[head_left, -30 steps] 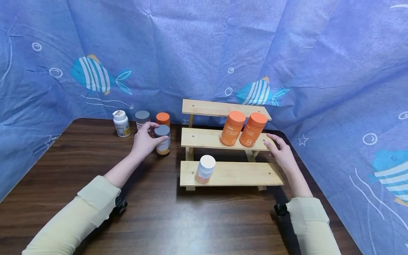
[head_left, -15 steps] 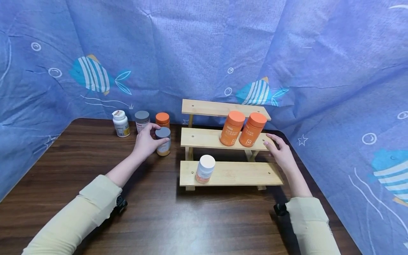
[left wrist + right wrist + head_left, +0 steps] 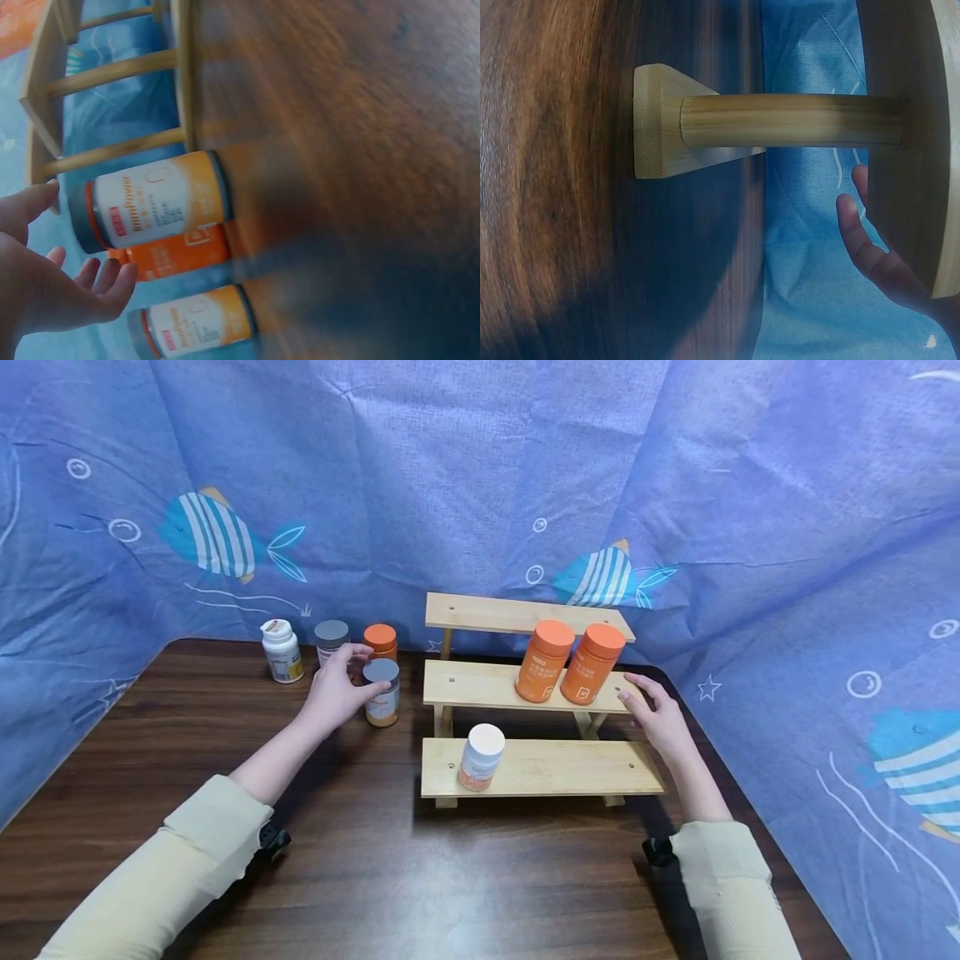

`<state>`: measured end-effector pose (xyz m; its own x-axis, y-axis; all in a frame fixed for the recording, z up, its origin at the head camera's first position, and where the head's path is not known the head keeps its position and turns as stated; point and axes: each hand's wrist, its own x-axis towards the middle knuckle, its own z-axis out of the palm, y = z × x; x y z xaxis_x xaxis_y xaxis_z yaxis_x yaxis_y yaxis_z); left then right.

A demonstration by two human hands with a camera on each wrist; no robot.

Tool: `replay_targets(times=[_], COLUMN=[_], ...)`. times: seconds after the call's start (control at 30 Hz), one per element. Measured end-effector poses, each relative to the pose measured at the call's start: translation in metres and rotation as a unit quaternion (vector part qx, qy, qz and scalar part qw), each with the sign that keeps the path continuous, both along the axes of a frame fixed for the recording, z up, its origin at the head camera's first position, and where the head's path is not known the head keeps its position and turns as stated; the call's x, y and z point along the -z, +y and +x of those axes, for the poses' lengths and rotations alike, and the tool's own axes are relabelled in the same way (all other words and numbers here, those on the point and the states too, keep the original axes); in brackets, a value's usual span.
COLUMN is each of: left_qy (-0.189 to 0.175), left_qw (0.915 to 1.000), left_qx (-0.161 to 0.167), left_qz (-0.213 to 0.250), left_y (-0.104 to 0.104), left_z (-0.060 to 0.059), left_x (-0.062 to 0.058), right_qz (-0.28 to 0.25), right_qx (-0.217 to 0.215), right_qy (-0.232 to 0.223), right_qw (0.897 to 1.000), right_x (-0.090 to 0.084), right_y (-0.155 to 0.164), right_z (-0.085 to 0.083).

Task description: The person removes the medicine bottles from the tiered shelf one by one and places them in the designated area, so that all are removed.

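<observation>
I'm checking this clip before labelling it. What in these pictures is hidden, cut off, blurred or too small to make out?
- Head view: label print on the two tall orange bottles is too small to read.
- Head view: the left hand covers part of the grey-lidded orange bottle, so contact is unclear.
- Left wrist view: the dark wooden table is blurred by motion.
- Right wrist view: the right hand is cut off by the edge; the wooden stepped rack hides the bottles.

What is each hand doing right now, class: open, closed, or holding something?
Left hand: open, fingers spread around the grey-lidded bottle, not gripping it.
Right hand: open, fingers straight at the middle shelf, holding nothing.
</observation>
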<state>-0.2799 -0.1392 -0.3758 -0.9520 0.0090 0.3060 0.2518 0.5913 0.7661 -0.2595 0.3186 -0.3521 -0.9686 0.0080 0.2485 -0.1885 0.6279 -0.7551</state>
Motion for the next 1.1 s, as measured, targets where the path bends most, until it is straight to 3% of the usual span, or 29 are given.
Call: replay_targets(times=[0.23, 0.47, 0.77, 1.1], left_qy=[-0.024, -0.017, -0.013, 0.001], left_qw=[0.9994, 0.9989, 0.9992, 0.9970], left_qx=[0.024, 0.042, 0.036, 0.056], left_qz=[-0.003, -0.012, 0.012, 0.053], left_y=[0.005, 0.013, 0.023, 0.042], left_z=[0.010, 0.019, 0.027, 0.029], left_x=[-0.023, -0.043, -0.067, -0.087], right_qz=[0.004, 0.012, 0.029, 0.017], right_qx=[-0.002, 0.006, 0.008, 0.004], right_qy=[-0.001, -0.008, 0.000, -0.001], right_qw=[1.000, 1.000, 1.000, 1.000], right_x=[0.004, 0.016, 0.021, 0.021], right_y=[0.005, 0.015, 0.019, 0.018], right_z=[-0.005, -0.014, -0.018, -0.018])
